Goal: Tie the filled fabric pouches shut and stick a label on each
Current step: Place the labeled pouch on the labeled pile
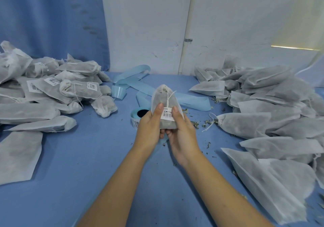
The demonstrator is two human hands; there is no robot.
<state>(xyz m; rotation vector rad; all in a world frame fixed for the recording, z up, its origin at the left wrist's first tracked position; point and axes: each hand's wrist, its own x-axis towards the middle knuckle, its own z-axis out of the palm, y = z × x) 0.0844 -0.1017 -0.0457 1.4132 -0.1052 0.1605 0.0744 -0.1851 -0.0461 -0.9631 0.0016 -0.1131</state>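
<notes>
Fingers (162, 133) of left hand (148, 126) and right hand (183, 132) cup the upright pouch (164, 97), thumbs flanking its label (168, 116).

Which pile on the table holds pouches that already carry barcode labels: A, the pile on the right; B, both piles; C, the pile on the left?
C: white barcode labels show on several pouches across the left pile, while none shows on the right pile.
</notes>
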